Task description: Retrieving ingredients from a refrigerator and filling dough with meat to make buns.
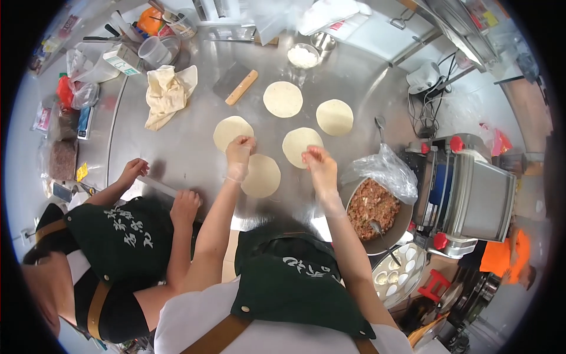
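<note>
Several flat round dough discs lie on the steel table. My left hand [239,156] is over the lower right edge of one dough disc [230,131], with a second disc [261,179] just below it. Its fingers are curled together; anything between them is hidden. My right hand [321,169] is at the lower right edge of another disc [298,143], its fingers also bent closed. Whether either hand grips the dough cannot be made out. Two further discs, an upper one [283,99] and one to its right [334,117], lie beyond my hands.
A bowl of minced filling [372,207] with a spoon stands right, a plastic bag [386,174] on its rim. Beyond the discs are a wooden-handled scraper [242,87], a cloth [168,94] and a small bowl [303,56]. At left, a co-worker's hands hold a pale stick [159,186].
</note>
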The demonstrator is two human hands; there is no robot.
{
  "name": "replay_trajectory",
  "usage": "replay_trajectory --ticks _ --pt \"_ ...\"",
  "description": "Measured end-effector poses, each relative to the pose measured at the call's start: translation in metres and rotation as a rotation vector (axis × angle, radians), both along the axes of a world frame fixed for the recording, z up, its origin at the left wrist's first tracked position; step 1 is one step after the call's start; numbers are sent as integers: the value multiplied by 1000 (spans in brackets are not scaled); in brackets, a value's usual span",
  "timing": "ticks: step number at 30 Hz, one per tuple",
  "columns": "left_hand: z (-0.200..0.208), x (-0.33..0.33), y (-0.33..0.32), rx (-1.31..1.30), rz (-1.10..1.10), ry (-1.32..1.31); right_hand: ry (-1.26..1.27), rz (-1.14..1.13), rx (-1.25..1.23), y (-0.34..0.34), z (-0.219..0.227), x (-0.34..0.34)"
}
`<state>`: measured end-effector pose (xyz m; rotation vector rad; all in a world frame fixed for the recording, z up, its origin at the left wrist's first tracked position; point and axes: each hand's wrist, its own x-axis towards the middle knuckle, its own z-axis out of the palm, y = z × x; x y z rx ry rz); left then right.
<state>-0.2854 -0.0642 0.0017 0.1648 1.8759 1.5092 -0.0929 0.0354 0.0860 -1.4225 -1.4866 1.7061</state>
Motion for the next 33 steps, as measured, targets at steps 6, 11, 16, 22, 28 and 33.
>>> replay_trajectory --ticks 6,11,16,22,28,33 --pt "-11 -55 84 -132 -76 287 -251 -74 218 99 -73 -96" --pt "-29 -85 150 -217 -221 690 -484 -46 337 155 -107 -141" --pt "-29 -86 191 -433 -325 735 -681 65 502 175 -138 -155" --pt "-25 -98 191 -501 -425 620 -740 313 511 184 -124 -165" --pt "-8 -74 176 -181 -468 894 -140 709 1089 201 -114 -172" --pt "-16 -66 138 114 -341 679 -311 983 1116 201 -108 -155"
